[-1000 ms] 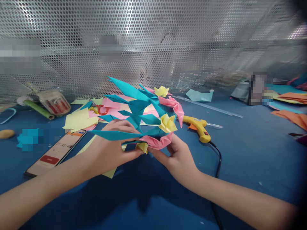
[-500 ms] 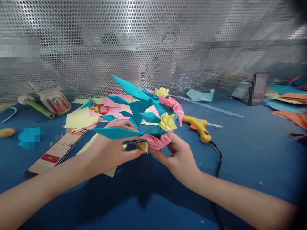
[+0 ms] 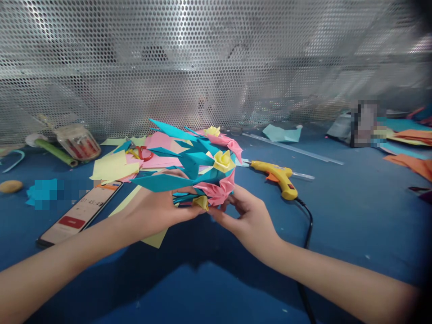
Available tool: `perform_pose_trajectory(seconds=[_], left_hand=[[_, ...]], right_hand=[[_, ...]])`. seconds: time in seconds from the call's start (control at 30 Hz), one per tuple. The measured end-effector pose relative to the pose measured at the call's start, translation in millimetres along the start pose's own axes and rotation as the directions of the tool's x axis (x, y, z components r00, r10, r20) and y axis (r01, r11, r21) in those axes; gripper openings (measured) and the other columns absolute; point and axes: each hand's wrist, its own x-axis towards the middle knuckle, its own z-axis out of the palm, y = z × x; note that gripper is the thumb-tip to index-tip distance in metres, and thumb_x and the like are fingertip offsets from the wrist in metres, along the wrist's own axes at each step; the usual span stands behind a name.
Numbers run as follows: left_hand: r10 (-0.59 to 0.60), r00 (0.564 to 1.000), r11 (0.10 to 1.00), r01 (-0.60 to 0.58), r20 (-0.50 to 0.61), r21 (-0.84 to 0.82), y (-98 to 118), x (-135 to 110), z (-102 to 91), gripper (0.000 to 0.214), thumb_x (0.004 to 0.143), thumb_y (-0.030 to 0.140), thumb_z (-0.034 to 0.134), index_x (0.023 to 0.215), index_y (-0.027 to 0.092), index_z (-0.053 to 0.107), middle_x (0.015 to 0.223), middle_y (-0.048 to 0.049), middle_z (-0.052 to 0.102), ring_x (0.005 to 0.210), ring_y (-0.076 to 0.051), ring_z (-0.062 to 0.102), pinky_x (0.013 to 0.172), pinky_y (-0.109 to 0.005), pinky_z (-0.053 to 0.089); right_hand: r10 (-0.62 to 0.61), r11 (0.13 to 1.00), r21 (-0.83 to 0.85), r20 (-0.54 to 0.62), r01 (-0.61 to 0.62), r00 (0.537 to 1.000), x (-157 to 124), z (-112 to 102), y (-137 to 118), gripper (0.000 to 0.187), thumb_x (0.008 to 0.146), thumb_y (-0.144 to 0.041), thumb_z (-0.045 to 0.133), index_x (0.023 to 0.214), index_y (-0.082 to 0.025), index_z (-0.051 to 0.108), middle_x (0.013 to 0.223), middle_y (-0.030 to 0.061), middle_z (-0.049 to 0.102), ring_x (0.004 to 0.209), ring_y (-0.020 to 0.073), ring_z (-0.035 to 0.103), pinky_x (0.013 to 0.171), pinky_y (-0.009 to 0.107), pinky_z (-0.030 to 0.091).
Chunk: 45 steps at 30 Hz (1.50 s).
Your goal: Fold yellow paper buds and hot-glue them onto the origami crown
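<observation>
Between my two hands I hold a folded-paper flower bouquet (image 3: 192, 164), with long pointed teal leaves and pink and yellow paper blooms. My left hand (image 3: 153, 209) is closed around its near left side, the thumb reaching under a small yellow flower (image 3: 201, 202). My right hand (image 3: 248, 209) grips the lower right, its thumb and fingertips at the pink flower (image 3: 219, 189). Another yellow flower (image 3: 224, 161) faces right, above the pink one. The bouquet hides several of my left fingers. A dark shadow falls on the blue table below.
A yellow glue gun (image 3: 278, 177) with a black cord lies right of my hands. To the left lie a phone (image 3: 81, 216), yellow paper sheets (image 3: 114, 167), scissors (image 3: 143, 154) and a tipped jar (image 3: 77, 143). Clear sticks (image 3: 293, 150) lie behind. Perforated metal (image 3: 202, 58) closes the back.
The bouquet has tilted and turned in my hands; its upper leaves and flowers sit lower and further left. Both hands keep their hold and have barely shifted.
</observation>
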Motion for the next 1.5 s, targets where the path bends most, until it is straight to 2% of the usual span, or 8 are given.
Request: perform_pose_trajectory(seconds=[0.23,0.4,0.53,0.83,1.03,1.27,1.5], left_hand=[[-0.033,0.999,0.999,0.033,-0.001,-0.021,-0.4,1.0,1.2,0.014,0.076,0.030,0.068,0.089,0.030,0.073,0.111,0.0021,0.074,0.099,-0.024,0.069,0.085,-0.031,0.057],[-0.024,1.000,0.999,0.024,-0.016,-0.027,-1.8,0.7,2.4,0.012,0.075,0.028,0.069,0.086,0.028,0.073,0.109,-0.0007,0.074,0.097,-0.025,0.069,0.084,-0.034,0.058],[0.000,1.000,1.000,0.000,-0.026,-0.026,-2.5,-0.4,3.5,0.013,0.075,0.029,0.070,0.087,0.030,0.073,0.108,0.0002,0.074,0.097,-0.025,0.069,0.081,-0.032,0.059],[0.017,0.999,0.999,-0.018,-0.042,-0.027,-1.5,0.6,2.6,0.012,0.075,0.027,0.071,0.087,0.030,0.073,0.106,0.0015,0.075,0.100,-0.025,0.069,0.084,-0.033,0.058],[0.009,0.999,0.998,-0.012,-0.051,-0.055,0.2,0.5,2.5,0.011,0.075,0.027,0.071,0.085,0.029,0.072,0.106,0.0016,0.075,0.099,-0.024,0.069,0.088,-0.035,0.057],[-0.017,0.999,0.996,0.012,-0.048,-0.087,1.5,0.4,2.6,0.010,0.073,0.026,0.072,0.082,0.028,0.071,0.106,0.0016,0.076,0.093,-0.024,0.071,0.079,-0.031,0.060],[-0.046,0.997,0.994,0.040,-0.055,-0.097,-0.7,-0.6,4.7,0.016,0.072,0.028,0.071,0.088,0.029,0.070,0.099,0.0034,0.077,0.094,-0.023,0.072,0.088,-0.034,0.058]], right_hand=[[0.000,1.000,-0.007,0.001,0.000,1.000,-0.4,0.4,0.9,0.007,0.083,-0.025,0.065,0.087,-0.019,0.062,0.080,0.0013,0.061,0.071,0.0149,0.054,0.067,0.028,0.047],[0.010,1.000,-0.011,0.005,-0.009,1.000,-2.0,-0.3,1.3,0.007,0.083,-0.025,0.065,0.086,-0.020,0.061,0.081,0.0018,0.061,0.072,0.0158,0.056,0.068,0.029,0.049],[0.019,1.000,-0.014,0.005,-0.019,1.000,-2.1,-0.8,1.6,0.007,0.083,-0.026,0.065,0.084,-0.020,0.061,0.080,0.0016,0.060,0.073,0.0166,0.056,0.068,0.030,0.049],[0.022,1.000,-0.001,0.001,-0.022,1.000,-1.6,0.4,2.1,0.019,0.083,-0.026,0.066,0.071,-0.021,0.052,0.079,0.0016,0.060,0.083,0.0197,0.061,0.075,0.033,0.051],[0.018,1.000,0.002,-0.002,-0.018,1.000,-1.9,-0.6,2.9,0.019,0.083,-0.025,0.066,0.071,-0.022,0.051,0.079,0.0020,0.060,0.088,0.0215,0.063,0.080,0.035,0.052],[0.011,1.000,-0.003,-0.003,-0.011,1.000,-2.6,-0.3,3.1,0.020,0.083,-0.025,0.066,0.070,-0.022,0.051,0.078,0.0019,0.061,0.086,0.0209,0.062,0.079,0.035,0.052],[0.006,1.000,-0.007,-0.002,-0.006,1.000,-2.6,0.0,2.2,0.022,0.083,-0.025,0.066,0.068,-0.021,0.050,0.079,0.0019,0.061,0.084,0.0201,0.061,0.076,0.034,0.051]])
